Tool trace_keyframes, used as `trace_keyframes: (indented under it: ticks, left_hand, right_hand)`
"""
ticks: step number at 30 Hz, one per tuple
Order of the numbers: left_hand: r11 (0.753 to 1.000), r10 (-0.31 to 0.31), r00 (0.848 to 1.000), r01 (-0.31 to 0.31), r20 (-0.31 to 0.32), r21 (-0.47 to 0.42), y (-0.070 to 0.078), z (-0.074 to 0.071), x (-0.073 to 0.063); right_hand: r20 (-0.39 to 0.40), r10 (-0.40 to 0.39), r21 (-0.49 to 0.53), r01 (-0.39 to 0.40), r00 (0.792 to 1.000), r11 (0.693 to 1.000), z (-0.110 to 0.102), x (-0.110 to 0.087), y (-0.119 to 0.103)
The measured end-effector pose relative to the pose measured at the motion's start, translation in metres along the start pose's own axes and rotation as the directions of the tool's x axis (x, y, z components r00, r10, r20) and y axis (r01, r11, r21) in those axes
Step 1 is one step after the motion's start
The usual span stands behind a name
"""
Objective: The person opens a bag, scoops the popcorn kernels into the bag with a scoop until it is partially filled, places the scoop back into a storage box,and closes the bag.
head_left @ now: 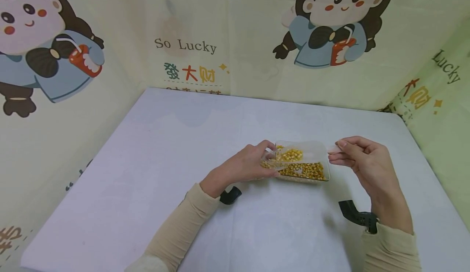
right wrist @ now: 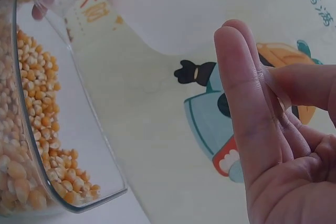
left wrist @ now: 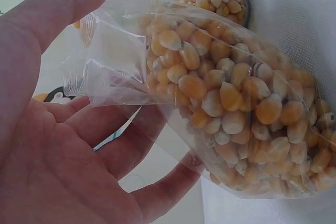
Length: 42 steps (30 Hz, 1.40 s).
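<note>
My left hand point(head_left: 253, 161) grips a clear plastic bag of corn kernels point(left wrist: 241, 103) by its narrow crimped end. The thumb lies over the bag and the fingers pass under it in the left wrist view. In the head view, the bag overlaps the left side of a clear rectangular container point(right wrist: 84, 207). Loose corn kernels point(right wrist: 42, 93) lie heaped inside the container, with part of its bottom bare. Just right of the container, my right hand point(head_left: 367, 157) is raised, thumb pressed against the fingers. A small pale, see-through piece point(head_left: 333, 149) shows between its fingertips.
A white table point(head_left: 176, 141) lies under the hands and container. Behind and beside it hang pale cloth walls point(head_left: 249, 51) printed with cartoon figures and lettering. Black mounts point(head_left: 358, 215) sit at both wrists.
</note>
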<state>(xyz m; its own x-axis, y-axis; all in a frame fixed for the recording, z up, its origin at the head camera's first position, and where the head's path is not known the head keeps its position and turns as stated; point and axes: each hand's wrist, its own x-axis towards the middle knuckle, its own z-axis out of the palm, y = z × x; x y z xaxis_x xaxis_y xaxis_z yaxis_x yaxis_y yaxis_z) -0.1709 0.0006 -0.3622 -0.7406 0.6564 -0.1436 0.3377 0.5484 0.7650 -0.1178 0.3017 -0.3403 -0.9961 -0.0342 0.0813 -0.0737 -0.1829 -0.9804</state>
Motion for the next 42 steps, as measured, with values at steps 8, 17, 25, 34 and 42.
trace_keyframes:
  ticks: [8, 17, 25, 34, 42]
  left_hand:
    - [1.0, 0.001, 1.0, -0.001, -0.003, 0.001, 0.0, -0.001, 0.0]
    - [1.0, -0.017, 1.0, 0.017, -0.008, -0.004, -0.001, 0.0, 0.001]
    - [0.997, -0.025, 1.0, 0.025, -0.007, -0.078, 0.0, 0.0, 0.0]
    - [0.997, 0.008, 0.999, -0.011, -0.043, -0.074, -0.001, -0.001, 0.001]
    - [0.997, 0.04, 0.997, -0.045, -0.072, -0.069, -0.002, -0.003, 0.0]
  right_hand:
    - [-0.033, -0.022, -0.099, 0.019, 0.999, 0.995, 0.011, -0.003, -0.007]
    - [0.011, -0.125, -0.17, 0.125, 0.992, 0.978, 0.019, -0.004, -0.009]
    - [0.021, -0.144, -0.215, 0.146, 0.989, 0.966, 0.021, -0.006, -0.01]
    - [-0.002, -0.154, -0.157, 0.151, 0.988, 0.976, 0.012, -0.008, -0.013]
    - [-0.053, -0.154, -0.081, 0.149, 0.987, 0.985, 0.002, -0.01, -0.016]
